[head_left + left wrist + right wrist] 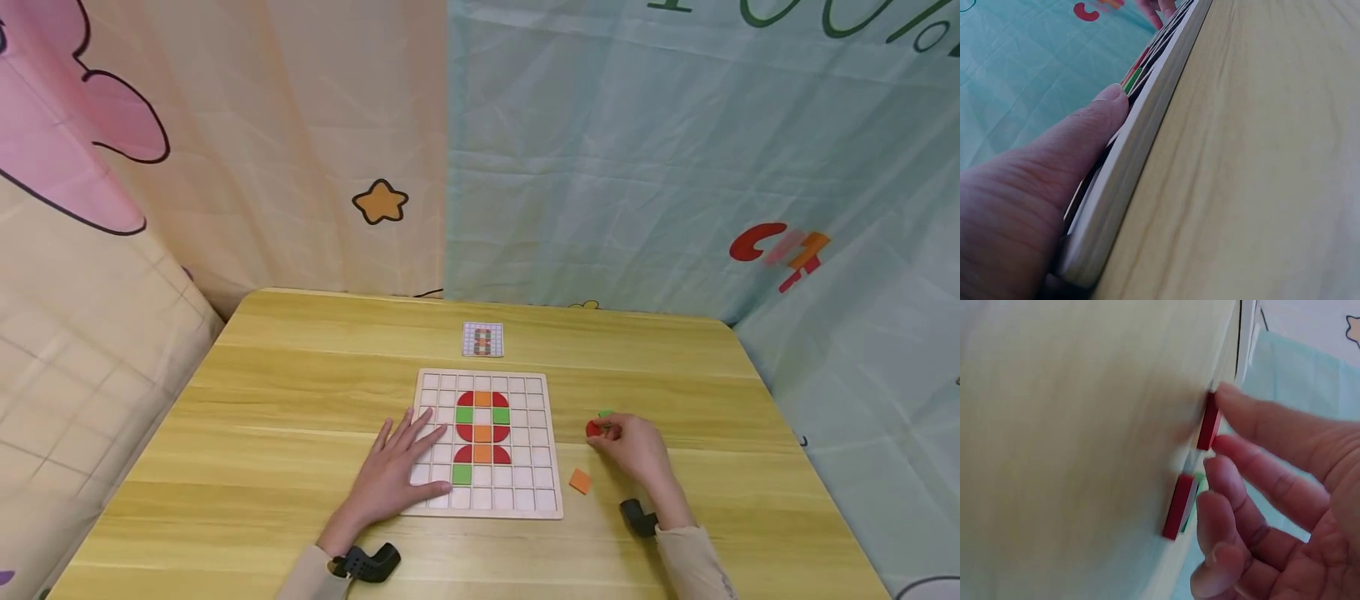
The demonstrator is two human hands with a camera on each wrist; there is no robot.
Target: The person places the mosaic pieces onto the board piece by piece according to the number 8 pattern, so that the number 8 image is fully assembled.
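My left hand [390, 475] rests with spread fingers on the left part of a white gridded board [528, 500]. Its thumb tip lies close beside a green square tile [461, 474]. Red quarter-round tiles [501, 454], orange squares [482, 433] and more green squares fill the board's middle columns. To the right of the board, my right hand [633, 446] pinches a red tile [1210, 422] between thumb and forefinger, low over the table. Under its other fingers is a second red tile [1178, 506], with a green tile [1192, 506] just behind it.
An orange square tile [580, 481] lies between the board and my right wrist. Behind the board is a small pattern card [483, 340] showing a similar design. The wooden table [300, 367] ends at a printed curtain [570, 183].
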